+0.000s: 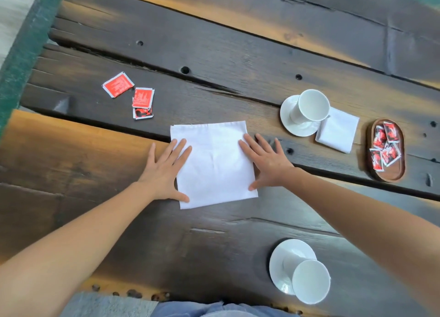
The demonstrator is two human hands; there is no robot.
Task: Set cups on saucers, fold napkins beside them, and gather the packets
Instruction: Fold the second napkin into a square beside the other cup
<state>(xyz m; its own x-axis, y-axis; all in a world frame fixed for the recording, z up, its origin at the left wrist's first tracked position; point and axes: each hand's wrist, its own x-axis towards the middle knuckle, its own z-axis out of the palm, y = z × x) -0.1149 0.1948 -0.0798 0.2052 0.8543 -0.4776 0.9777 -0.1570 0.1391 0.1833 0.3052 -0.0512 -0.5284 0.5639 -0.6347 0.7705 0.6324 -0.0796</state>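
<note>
Lying flat at the centre of a dark plank table (pixel 214 54), a white napkin (pixel 214 164) is pressed down by both hands: the left hand (pixel 164 171) on its nine o'clock edge, the right hand (pixel 266 164) on its three o'clock edge, fingers spread straight, nothing gripped. A crooked fold could be caused by cloth slipping under the palms. Loose packets (pixel 128 95) are seen at ten o'clock, well apart. A far cup (pixel 309 107) on a saucer (pixel 289 123), just beside a folded napkin (pixel 338 133), is set at two o'clock; a packet tray (pixel 390 173) is placed at three. A near cup (pixel 309 281) at five o'clock, near the right forearm, could be knocked by a drawn-back elbow. Bare wood is left toward twelve o'clock.
</note>
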